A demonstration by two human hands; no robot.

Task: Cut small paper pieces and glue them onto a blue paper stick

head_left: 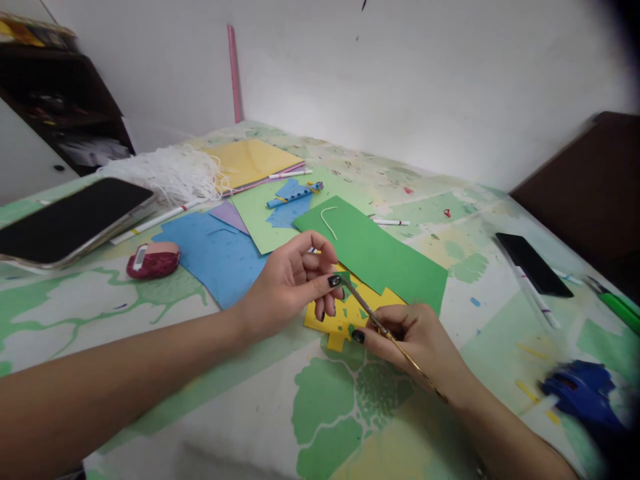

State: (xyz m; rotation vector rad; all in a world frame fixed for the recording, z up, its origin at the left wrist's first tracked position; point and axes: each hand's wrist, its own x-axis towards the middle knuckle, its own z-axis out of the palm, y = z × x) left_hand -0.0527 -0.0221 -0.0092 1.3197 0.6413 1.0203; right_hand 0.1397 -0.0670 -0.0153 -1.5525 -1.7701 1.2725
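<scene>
My left hand [295, 280] is at the centre, its thumb and forefinger pinched on a small green paper piece [343, 276]. From the right, my right hand [415, 337] grips gold-handled scissors [383, 327], whose blades point up and left and meet the green piece at my left fingertips. Beneath both hands lies yellow paper [320, 319] with small green scraps on it. A dark green sheet [385, 250] sits just behind, with a thin pale curved strip [327, 223] on it. Part of the green piece is hidden by my fingers.
Blue paper [220, 257], a maroon case [153, 260] and a large phone [70, 220] lie left. White shredded strips [170, 175] and a yellow-orange sheet [255, 163] are behind. A rolled blue paper [295, 195] rests mid-table. On the right are a black phone [534, 265] and a blue object [583, 393].
</scene>
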